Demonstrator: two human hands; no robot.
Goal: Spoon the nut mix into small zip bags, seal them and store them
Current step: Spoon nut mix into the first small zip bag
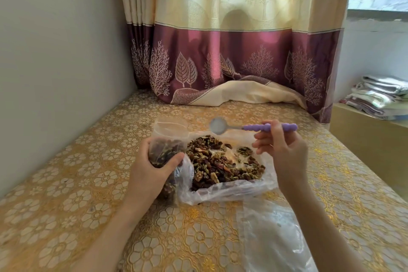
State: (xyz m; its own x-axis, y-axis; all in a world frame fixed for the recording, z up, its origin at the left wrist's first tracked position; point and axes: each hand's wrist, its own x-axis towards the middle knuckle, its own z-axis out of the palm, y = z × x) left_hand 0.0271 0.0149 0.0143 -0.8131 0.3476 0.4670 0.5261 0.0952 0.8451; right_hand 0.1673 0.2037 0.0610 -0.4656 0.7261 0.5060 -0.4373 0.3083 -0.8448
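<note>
A big clear plastic bag (254, 190) lies open on the table with the nut mix (220, 161) spread inside it. My left hand (152, 172) grips a small zip bag (167, 139), partly filled with nut mix and held upright, its mouth open at the top. My right hand (280, 148) pinches the purple handle of a metal spoon (220, 126). The spoon's bowl hovers empty above the far edge of the big bag, just right of the small bag's mouth.
The table (77, 172) carries a gold floral cloth. Clear plastic bags (271, 234) lie at the near right. A curtain (231, 62) drapes onto the table's far edge, a wall runs along the left, and folded cloths (379, 97) sit on a shelf at right.
</note>
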